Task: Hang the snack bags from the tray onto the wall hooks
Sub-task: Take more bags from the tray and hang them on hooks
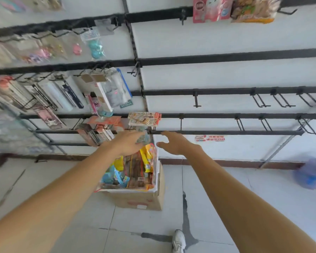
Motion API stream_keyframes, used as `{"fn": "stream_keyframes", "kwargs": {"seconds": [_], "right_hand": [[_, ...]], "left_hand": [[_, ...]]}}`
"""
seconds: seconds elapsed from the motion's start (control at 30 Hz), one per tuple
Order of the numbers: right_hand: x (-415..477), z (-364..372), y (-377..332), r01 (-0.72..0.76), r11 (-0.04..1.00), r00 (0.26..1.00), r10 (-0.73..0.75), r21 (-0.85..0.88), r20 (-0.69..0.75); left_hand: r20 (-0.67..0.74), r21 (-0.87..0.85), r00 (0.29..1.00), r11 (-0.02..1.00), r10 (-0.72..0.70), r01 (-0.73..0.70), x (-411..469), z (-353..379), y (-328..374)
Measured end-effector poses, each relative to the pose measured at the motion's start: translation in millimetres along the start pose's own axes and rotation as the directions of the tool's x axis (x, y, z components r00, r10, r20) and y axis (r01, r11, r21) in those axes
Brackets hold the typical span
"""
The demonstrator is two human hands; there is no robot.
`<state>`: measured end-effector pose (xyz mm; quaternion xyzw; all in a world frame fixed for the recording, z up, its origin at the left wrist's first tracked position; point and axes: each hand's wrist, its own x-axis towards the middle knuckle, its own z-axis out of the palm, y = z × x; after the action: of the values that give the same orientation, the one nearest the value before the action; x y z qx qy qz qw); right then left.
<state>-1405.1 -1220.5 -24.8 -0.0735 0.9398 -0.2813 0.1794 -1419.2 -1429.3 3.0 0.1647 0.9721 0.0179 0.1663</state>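
The snack bag (143, 139) in play is honestly a smear, something clear-greenish, straight above the tray (117, 190) and right up at the lowest black rail (226, 132). The left hand (130, 144) has its fingers wrapped round it and hides most of it, so I can't tell whether it's on a hook. The right hand (173, 143) is just right of it, also above the tray, spread wide with the thumb out and holding nothing. The tray is white and only its rim shows, since it's stuffed with more snack bags (135, 170): yellow, blue and brownish packs standing on end, print too blurry to read. It sits on a cardboard box (135, 199) on the floor by the wall. One rail up from the tray hangs a bunch of packs with an orange header (144, 118), and black hooks (264, 124) run up and right of the tray. Far right of the tray is a blurry blue thing (310, 174) I can't identify. Nearer the camera than the tray there's a white shoe (179, 241), cut off by the bottom edge.
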Motion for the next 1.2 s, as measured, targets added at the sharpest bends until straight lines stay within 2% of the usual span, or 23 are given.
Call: {"fn": "stream_keyframes", "kwargs": {"seconds": [0.1,0.27,0.5,0.7,0.97,1.1,1.2], "right_hand": [[42,26,-8,0.013,0.999,0.996,-0.016,0.040,0.083],[110,59,-28,0.016,0.991,0.984,-0.038,0.131,0.173],[172,113,-59,-0.016,0.990,0.949,-0.028,0.137,0.314],[207,174,-73,-0.078,0.988,0.928,0.024,0.131,0.373],[254,235,-83,-0.257,0.964,0.890,0.207,0.072,0.406],[288,266,-88,-0.371,0.919,0.868,0.294,0.132,0.400],[314,292,-97,-0.448,0.868,0.852,0.342,0.215,0.396]], "left_hand": [[0.045,-0.001,0.999,1.000,-0.012,0.012,11,9,-31],[0.089,-0.010,0.988,0.992,-0.128,0.129,33,27,-99],[0.159,-0.065,0.962,0.969,-0.224,0.236,41,64,-173],[0.230,-0.117,0.957,0.972,-0.175,0.206,64,106,-235],[0.378,-0.271,0.924,0.947,-0.062,0.175,115,172,-317],[0.433,-0.313,0.901,0.933,-0.029,0.180,135,207,-351],[0.449,-0.266,0.893,0.951,-0.022,0.157,145,227,-368]]}}
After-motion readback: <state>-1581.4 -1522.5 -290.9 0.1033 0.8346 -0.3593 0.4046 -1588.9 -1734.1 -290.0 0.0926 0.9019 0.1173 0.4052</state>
